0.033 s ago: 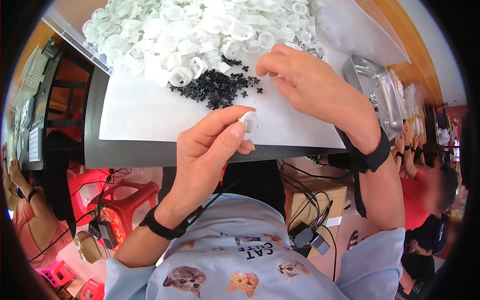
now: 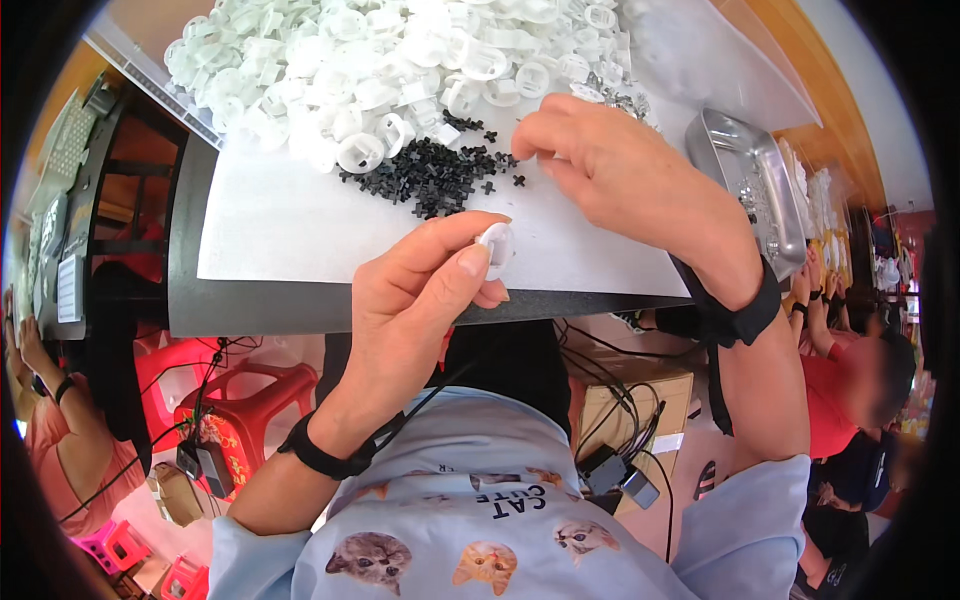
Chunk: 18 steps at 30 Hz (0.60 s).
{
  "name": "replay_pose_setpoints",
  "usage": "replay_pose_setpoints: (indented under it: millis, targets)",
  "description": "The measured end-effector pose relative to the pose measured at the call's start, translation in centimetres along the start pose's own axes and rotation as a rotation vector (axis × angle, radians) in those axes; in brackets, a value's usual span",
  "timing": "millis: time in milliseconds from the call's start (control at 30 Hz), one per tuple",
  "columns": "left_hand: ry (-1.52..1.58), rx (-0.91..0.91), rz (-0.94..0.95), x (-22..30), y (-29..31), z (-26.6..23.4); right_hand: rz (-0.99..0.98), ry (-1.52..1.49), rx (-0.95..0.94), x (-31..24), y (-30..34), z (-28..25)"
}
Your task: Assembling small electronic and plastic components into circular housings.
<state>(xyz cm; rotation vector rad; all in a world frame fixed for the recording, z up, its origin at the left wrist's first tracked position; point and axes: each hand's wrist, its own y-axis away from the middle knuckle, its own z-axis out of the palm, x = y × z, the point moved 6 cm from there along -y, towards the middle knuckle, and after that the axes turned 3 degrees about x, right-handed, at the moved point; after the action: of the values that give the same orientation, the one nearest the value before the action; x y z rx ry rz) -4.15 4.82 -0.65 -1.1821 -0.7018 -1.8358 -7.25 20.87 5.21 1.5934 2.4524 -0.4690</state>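
Observation:
Between thumb and fingers, my left hand (image 2: 425,285) holds a small round white plastic part (image 2: 498,250) over the near edge of the table. My right hand (image 2: 610,170) is at the right side of a pile of small black cross-shaped pieces (image 2: 432,175). Its thumb and fingers are curled together close to the pile's edge. Whatever may be between those fingertips is hidden. A large heap of similar white plastic parts (image 2: 400,70) lies behind the black pieces.
White sheeting (image 2: 290,235) covers the dark tabletop (image 2: 255,310). A metal tray (image 2: 790,215) with small bits stands at right, and shiny small pieces (image 2: 625,97) lie behind my right hand. Below are a red stool (image 2: 255,400), cables and a cardboard box (image 2: 665,400). Other people sit on both sides.
My right hand's fingers have shifted very slightly down toward the black pieces. The left hand and the white part stay in place.

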Motion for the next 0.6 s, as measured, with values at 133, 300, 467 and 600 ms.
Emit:
replay_pose_setpoints:
  millis: [133,300,467,600]
  targets:
    - [-0.001,-0.006,0.012,-0.1,0.1,0.2,-0.021,-0.028,-0.043,-0.4,0.4,0.6]
    - [0.008,0.002,0.004,-0.1,0.0,0.1,0.028,0.025,-0.09,-0.5,0.6,1.0]
    - [0.022,-0.005,0.006,-0.1,0.0,0.0,0.013,0.052,-0.085,-1.2,0.8,0.8]
    - [0.004,0.017,-0.005,-0.1,0.0,0.0,-0.002,0.173,-0.127,-1.1,0.9,1.3]
